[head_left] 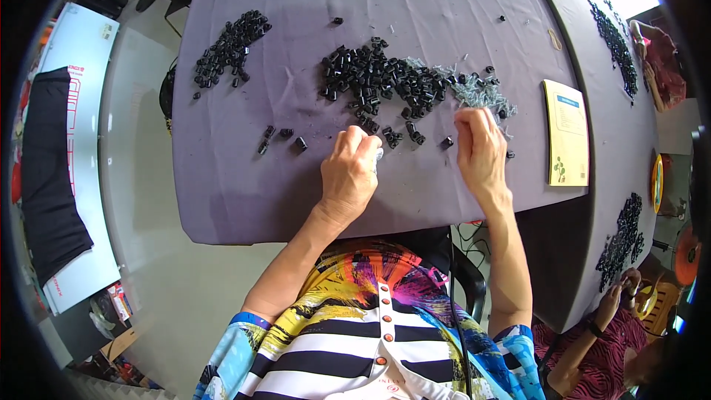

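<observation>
My left hand (pixel 349 170) is closed at the near side of the table, its fingers curled together. A small pale, shiny bit shows beside its fingertips, too small to name. My right hand (pixel 483 150) is pinched at the near edge of a heap of thin, clear-grey pin-like pieces (pixel 478 92); whatever is in its fingers is hidden. Beyond both hands lies a large heap of small black cylindrical parts (pixel 363 72). A few black parts (pixel 415 133) lie loose between my hands, and several others (pixel 300 144) are left of my left hand.
A grey cloth covers the table (pixel 244 178). A second black heap (pixel 233 48) is at the far left, a yellow booklet (pixel 568 133) at the right. People work at black heaps (pixel 622 241) on the adjoining table. A dark cable (pixel 453 304) hangs before my torso.
</observation>
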Available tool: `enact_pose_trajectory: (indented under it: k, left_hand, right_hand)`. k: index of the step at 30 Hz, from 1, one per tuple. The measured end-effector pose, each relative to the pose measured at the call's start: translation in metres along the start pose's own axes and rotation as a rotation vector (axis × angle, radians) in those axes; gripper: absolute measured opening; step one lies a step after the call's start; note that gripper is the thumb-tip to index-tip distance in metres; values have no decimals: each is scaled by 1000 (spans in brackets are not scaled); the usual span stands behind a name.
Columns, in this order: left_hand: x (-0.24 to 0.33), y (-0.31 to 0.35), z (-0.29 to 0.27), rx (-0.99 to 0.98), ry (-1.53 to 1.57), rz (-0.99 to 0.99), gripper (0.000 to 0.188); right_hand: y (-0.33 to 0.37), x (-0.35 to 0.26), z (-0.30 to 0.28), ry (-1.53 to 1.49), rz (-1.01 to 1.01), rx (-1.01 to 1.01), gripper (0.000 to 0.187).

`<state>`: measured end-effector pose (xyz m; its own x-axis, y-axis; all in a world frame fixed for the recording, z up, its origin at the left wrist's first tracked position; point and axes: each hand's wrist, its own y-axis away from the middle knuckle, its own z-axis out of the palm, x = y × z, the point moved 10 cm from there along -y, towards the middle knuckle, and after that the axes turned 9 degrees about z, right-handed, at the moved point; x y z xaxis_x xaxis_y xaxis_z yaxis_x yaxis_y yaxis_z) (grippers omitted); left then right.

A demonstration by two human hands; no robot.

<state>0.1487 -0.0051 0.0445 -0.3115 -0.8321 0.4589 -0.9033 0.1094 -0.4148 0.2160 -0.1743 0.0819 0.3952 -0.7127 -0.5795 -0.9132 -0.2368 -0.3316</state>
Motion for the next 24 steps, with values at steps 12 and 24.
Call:
enact_pose_trajectory:
  k: [12,24]
  left_hand:
    - [-23,34,40,-18,1182,-560,15]
    - [-27,42,42,-47,1179,-583,17]
  right_hand:
    - [63,-14,86,-932,437,-307,9]
    - [64,-17,88,-855,422,-288,13]
